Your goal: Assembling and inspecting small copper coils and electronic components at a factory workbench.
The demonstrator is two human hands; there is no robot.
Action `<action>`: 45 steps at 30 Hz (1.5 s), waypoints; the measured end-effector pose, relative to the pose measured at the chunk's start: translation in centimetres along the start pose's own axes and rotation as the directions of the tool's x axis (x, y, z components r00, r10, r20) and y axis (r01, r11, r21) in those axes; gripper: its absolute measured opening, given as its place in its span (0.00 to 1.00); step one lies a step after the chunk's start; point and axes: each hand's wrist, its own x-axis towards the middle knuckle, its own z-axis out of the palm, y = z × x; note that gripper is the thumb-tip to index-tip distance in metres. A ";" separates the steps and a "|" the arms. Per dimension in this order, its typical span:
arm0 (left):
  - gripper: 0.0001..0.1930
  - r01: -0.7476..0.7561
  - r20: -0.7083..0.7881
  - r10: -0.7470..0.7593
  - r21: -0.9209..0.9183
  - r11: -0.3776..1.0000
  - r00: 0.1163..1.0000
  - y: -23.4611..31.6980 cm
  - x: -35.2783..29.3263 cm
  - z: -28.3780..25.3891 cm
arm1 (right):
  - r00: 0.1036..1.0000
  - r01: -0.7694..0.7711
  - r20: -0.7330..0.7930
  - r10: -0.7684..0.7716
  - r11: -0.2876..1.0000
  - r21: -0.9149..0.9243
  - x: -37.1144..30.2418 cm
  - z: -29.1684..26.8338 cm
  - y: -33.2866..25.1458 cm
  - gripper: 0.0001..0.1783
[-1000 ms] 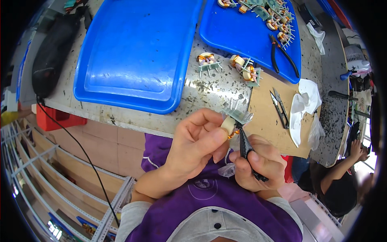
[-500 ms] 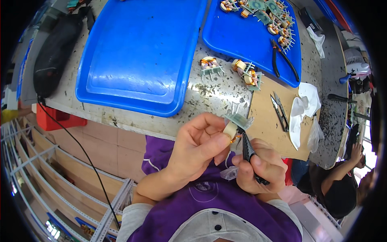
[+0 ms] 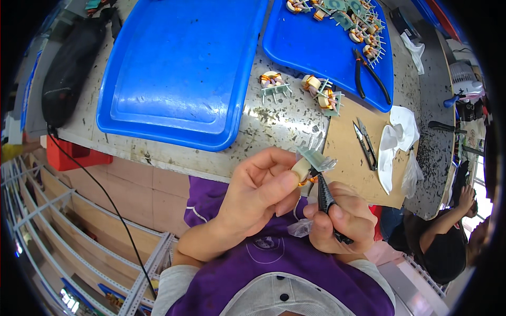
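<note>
While pinching one coil component (image 3: 314, 159) between thumb and fingers of the left hand (image 3: 258, 184), near the front edge of one speckled bench (image 3: 274, 124), gripped one black pointed tool (image 3: 325, 196) in the right hand (image 3: 345, 217), curled around its shaft, with its tip at the component. Counted three loose coils (image 3: 311, 82) farther back on the bench, plus two blue trays (image 3: 174, 68). Saw one pair of pliers (image 3: 378, 84) in the right tray (image 3: 311, 47) beside piled coils (image 3: 356, 36) too overlapped to number. Noted one pair of snips (image 3: 368, 141) on one brown sheet (image 3: 340, 158).
</note>
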 end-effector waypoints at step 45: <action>0.30 0.011 0.021 -0.011 -0.010 1.000 1.000 -2.0 1.0 -1.0 | 0.992 0.098 -0.082 -0.094 0.994 0.050 -1.2 -0.2 2.2 0.18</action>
